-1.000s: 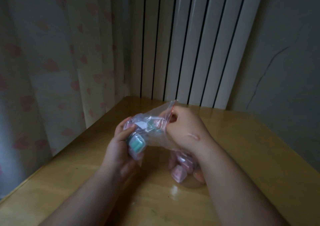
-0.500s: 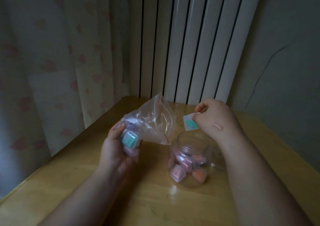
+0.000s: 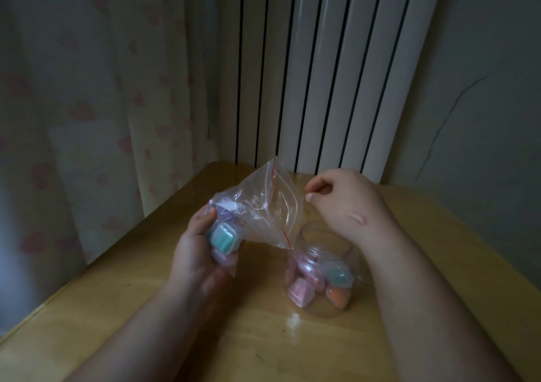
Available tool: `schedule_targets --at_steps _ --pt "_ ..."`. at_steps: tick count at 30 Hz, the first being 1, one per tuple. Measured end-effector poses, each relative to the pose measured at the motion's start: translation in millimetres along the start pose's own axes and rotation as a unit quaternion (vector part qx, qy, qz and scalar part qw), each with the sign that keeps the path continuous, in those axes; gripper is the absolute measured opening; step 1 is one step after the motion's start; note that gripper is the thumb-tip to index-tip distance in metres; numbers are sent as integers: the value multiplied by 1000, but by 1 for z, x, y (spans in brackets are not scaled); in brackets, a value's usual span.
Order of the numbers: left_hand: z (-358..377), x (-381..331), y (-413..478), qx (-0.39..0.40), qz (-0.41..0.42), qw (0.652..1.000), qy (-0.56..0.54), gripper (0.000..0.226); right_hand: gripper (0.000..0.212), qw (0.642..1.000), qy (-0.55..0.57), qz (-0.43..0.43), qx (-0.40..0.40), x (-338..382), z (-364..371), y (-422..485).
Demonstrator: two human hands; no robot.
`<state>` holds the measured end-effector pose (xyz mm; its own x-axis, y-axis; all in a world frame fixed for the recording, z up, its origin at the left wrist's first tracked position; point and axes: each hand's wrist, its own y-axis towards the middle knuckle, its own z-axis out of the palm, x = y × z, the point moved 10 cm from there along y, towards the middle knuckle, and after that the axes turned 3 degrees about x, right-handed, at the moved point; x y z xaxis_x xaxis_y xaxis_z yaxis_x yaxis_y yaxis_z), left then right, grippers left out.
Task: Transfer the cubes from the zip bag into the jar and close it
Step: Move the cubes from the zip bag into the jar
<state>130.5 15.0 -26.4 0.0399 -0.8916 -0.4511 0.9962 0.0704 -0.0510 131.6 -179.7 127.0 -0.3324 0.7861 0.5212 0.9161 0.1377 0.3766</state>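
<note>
My left hand (image 3: pixel 199 252) grips the bottom of a clear zip bag (image 3: pixel 263 206) with a red seal line, its open mouth turned right. A teal cube (image 3: pixel 224 236) shows through the bag against my palm, with pale cubes behind it. An open clear jar (image 3: pixel 322 276) stands on the wooden table (image 3: pixel 263 346) below the bag's mouth. It holds several cubes: pink ones, a teal one (image 3: pixel 339 277) and an orange one (image 3: pixel 336 298). My right hand (image 3: pixel 345 203) hovers above the jar, fingers loosely curled and holding nothing.
A white ribbed radiator (image 3: pixel 322 74) stands behind the table. A curtain with pink hearts (image 3: pixel 87 103) hangs along the table's left edge. A grey wall (image 3: pixel 483 103) is on the right. No jar lid is in view.
My right hand drew a teal cube out of the bag, carried it right over the jar and let it go; the cube now lies inside the jar. The left hand has stayed where it was.
</note>
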Motion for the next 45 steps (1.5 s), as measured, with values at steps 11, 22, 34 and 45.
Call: schedule_targets --at_steps 11,22,34,45 --pt "13 -1 -7 27 13 998 56 49 26 985 117 -34 118 28 62 -13" --pt "23 3 -14 51 3 994 96 46 32 985 109 -42 130 35 72 -17" --pt "21 0 -15 39 15 992 117 42 12 995 75 -45 54 33 49 -15" --pt "19 -3 -17 8 21 994 104 46 16 991 120 42 -48 3 -11 -7"
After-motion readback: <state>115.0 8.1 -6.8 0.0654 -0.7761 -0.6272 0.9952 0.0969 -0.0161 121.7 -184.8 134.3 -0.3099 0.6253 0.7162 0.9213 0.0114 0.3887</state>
